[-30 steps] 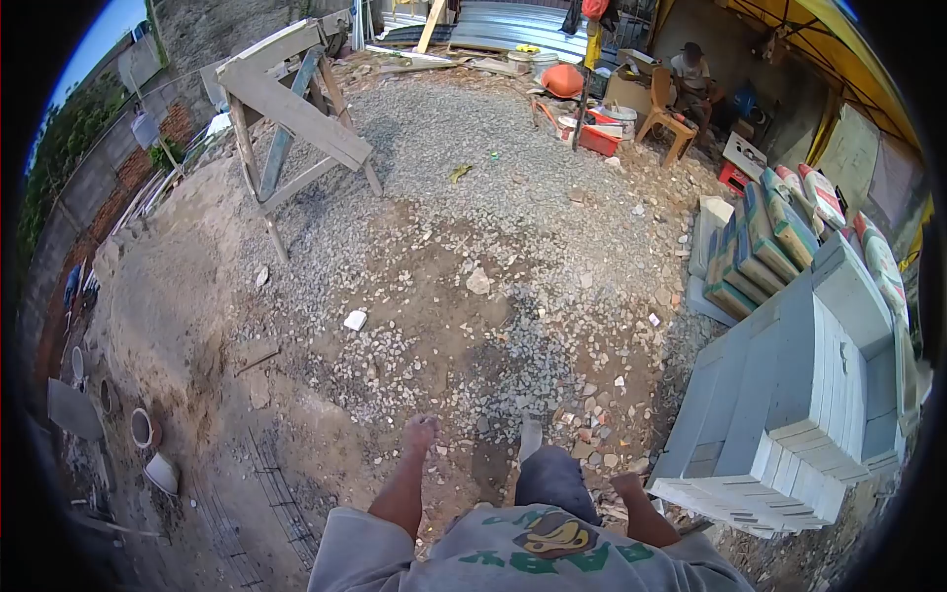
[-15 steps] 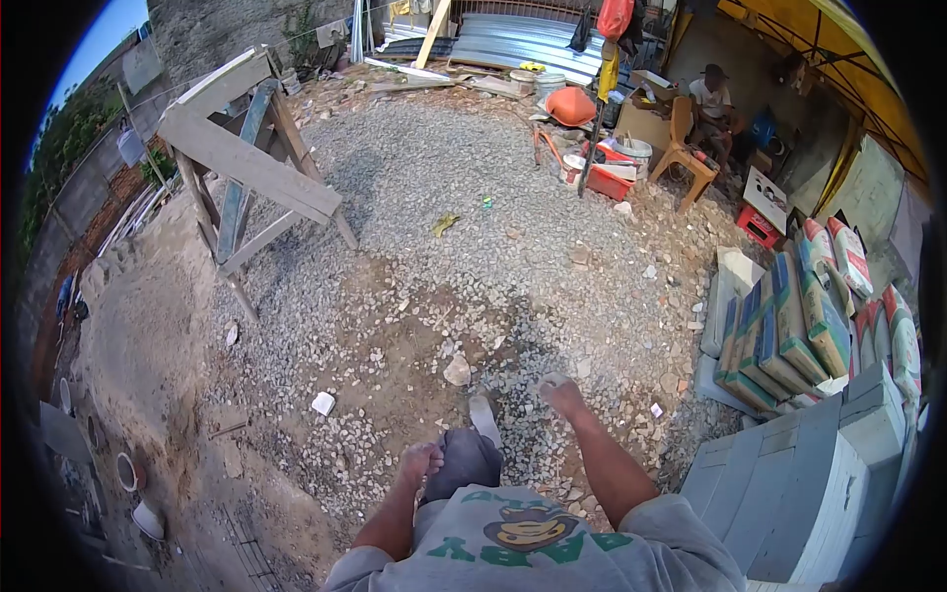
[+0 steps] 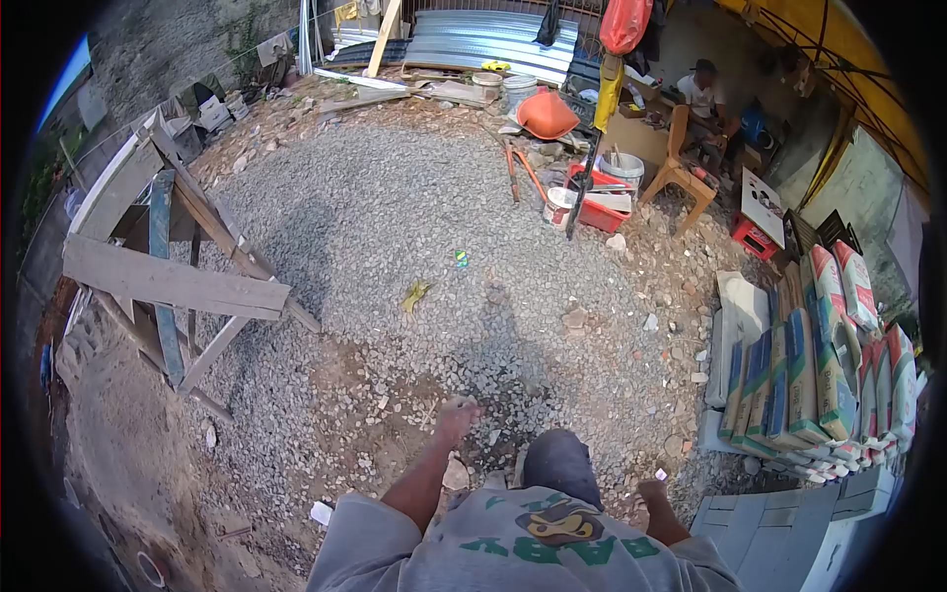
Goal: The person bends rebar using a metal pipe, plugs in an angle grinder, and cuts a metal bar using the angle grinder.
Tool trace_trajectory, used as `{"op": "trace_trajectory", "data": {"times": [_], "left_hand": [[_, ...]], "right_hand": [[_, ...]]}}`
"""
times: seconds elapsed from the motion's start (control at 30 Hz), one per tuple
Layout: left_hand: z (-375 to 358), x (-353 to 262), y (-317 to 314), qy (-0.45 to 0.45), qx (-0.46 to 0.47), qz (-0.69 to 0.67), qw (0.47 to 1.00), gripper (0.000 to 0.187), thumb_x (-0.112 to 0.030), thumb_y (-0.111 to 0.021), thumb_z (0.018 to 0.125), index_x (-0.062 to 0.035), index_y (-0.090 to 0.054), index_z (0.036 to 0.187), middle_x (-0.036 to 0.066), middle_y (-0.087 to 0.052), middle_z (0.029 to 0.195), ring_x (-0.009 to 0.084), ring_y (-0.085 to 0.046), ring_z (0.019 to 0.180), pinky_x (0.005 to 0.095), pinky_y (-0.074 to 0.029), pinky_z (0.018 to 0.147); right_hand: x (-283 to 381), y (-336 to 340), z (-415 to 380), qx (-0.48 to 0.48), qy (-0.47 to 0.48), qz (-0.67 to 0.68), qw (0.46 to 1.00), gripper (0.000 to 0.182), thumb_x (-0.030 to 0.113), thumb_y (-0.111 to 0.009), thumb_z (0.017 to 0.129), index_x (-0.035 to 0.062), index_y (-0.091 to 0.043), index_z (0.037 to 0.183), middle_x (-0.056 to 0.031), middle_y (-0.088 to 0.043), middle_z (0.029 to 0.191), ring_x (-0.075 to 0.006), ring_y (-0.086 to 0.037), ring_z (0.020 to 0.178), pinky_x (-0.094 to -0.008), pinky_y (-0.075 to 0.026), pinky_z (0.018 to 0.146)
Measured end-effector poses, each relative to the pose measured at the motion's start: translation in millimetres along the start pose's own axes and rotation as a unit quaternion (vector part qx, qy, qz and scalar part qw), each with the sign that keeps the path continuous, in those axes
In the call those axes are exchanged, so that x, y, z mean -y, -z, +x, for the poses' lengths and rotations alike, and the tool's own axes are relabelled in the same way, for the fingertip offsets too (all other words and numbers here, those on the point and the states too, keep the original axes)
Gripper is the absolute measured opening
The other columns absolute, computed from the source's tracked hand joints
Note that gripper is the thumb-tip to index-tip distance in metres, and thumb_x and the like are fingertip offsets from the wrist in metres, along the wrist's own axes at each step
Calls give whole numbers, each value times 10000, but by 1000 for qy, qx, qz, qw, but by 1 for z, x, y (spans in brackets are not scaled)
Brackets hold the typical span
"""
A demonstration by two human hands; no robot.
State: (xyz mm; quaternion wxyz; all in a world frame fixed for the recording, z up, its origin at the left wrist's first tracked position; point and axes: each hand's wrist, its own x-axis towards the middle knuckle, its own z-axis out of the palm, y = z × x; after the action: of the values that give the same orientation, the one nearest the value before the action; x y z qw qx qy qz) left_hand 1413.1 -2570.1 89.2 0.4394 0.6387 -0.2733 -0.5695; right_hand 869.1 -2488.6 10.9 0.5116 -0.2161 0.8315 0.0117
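Note:
My left hand is held out ahead of my body over the gravel, fingers loosely curled in and nothing showing in them. My right hand hangs low at my right side, close to the shirt hem, its fingers small and unclear. Neither hand is at any object. Between the two, a dark-trousered knee is raised forward. A pale stone lies on the ground just under my left forearm.
A wooden frame stands at left. Stacked cement bags and grey blocks line the right. Ahead are a red crate, buckets, an orange wheelbarrow tray, a chair and a seated person.
My left hand has swung forward and my right hand back to my side. The other knee is now raised. The view has shifted forward, with the wooden frame farther left.

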Motion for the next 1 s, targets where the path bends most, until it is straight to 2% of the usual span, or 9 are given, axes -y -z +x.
{"op": "trace_trajectory", "data": {"times": [0.17, 0.23, 0.33, 0.4, 0.47, 0.6, 0.8, 0.93, 1.0], "left_hand": [[110, -43, -11, 42, 37, -138, 989, 203, -223, -551, 919, -29, -608, 892, 27, -607, 718, 97, -569, 580, 245, -468, 503], [158, -28, -11, 72, 78, -108, 988, 226, -250, -554, 920, -35, -613, 879, 37, -608, 715, 104, -575, 583, 247, -471, 497], [203, -55, -18, 151, 84, -90, 981, 202, -225, -554, 908, -37, -613, 864, 39, -608, 713, 108, -567, 562, 249, -460, 481], [226, -67, -2, 217, 80, -67, 971, 178, -203, -555, 897, -37, -609, 863, 40, -607, 711, 111, -557, 544, 252, -449, 468], [261, -94, 20, 161, 25, -21, 986, 154, -184, -552, 887, -41, -601, 859, 43, -608, 713, 119, -558, 533, 254, -440, 453], [315, -192, 31, 113, -141, -115, 977, 123, -174, -541, 884, -80, -553, 804, 19, -582, 681, 102, -539, 522, 233, -426, 442], [453, -192, 55, 180, -58, -198, 962, 105, -148, -541, 894, -57, -561, 846, 33, -588, 679, 103, -544, 526, 228, -424, 441], [537, -240, 59, 180, -127, -75, 973, 142, -168, -566, 881, -34, -590, 923, 48, -630, 727, 117, -573, 543, 213, -444, 463], [587, -278, 79, 193, -87, -97, 973, 151, -177, -578, 866, -32, -598, 906, 61, -649, 757, 148, -605, 561, 234, -478, 476]], "right_hand": [[54, -29, 87, 101, 5, -168, 981, 264, 223, -439, 922, 24, -610, 893, -75, -637, 688, -174, -607, 505, -331, -494, 428], [152, -51, 34, 50, 39, -204, 977, 239, 227, -530, 864, 112, -668, 1021, -95, -677, 866, -231, -669, 735, -373, -541, 616], [276, -82, 70, 97, -2, -157, 983, 324, 354, -534, 893, 79, -672, 992, -150, -678, 895, -282, -670, 772, -381, -529, 673], [388, -79, 75, 88, 283, -488, 821, 425, 405, -485, 899, 30, -669, 976, -184, -669, 944, -282, -661, 825, -387, -513, 759], [487, -93, 133, -32, 458, -514, 725, 379, 367, -544, 818, 36, -674, 952, -186, -663, 962, -332, -637, 885, -418, -501, 778], [714, -80, 35, -80, 465, -279, 836, 265, 259, -536, 806, 80, -684, 934, -175, -667, 961, -337, -627, 918, -380, -495, 823], [894, -129, 39, 73, 493, -80, 863, 274, 292, -598, 767, 97, -670, 946, -170, -664, 917, -331, -629, 880, -367, -489, 790], [911, -158, 78, 43, 468, -299, 830, 373, 389, -570, 770, 71, -682, 930, -191, -658, 950, -348, -624, 913, -387, -488, 818], [909, -156, 120, 44, 439, -481, 757, 390, 392, -501, 814, 67, -688, 920, -178, -658, 979, -342, -616, 950, -407, -482, 838]]}}
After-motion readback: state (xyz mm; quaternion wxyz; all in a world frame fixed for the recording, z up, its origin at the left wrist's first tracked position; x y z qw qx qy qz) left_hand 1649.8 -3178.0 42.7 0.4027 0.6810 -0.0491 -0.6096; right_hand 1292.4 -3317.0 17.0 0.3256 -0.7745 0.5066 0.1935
